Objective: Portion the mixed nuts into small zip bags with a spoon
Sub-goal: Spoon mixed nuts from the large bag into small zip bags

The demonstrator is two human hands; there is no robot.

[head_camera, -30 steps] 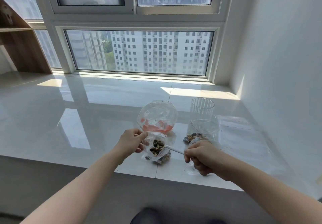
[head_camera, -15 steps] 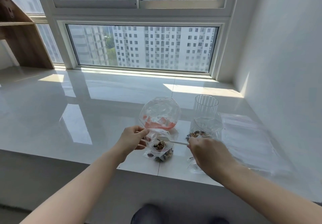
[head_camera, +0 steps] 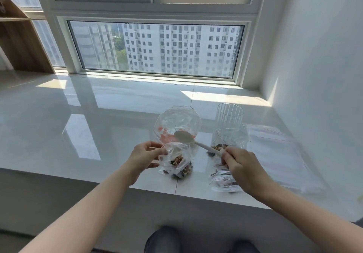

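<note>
On a glossy white window-side table (head_camera: 98, 119), near its front edge, my left hand (head_camera: 144, 159) pinches open a small clear zip bag of mixed nuts (head_camera: 176, 162); my right hand (head_camera: 240, 167) grips a white plastic spoon (head_camera: 193, 141) above it.

Thin, crinkled clear plastic forms the zip bag (head_camera: 175, 161), the spoon (head_camera: 191, 140) is matt white plastic, the ribbed cup (head_camera: 229, 115) is transparent, and the sill (head_camera: 98, 115) is glossy pale stone.

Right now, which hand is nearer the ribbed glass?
Right. The right hand holds the spoon just in front of the glass; the left hand pinches the bag farther left.
</note>
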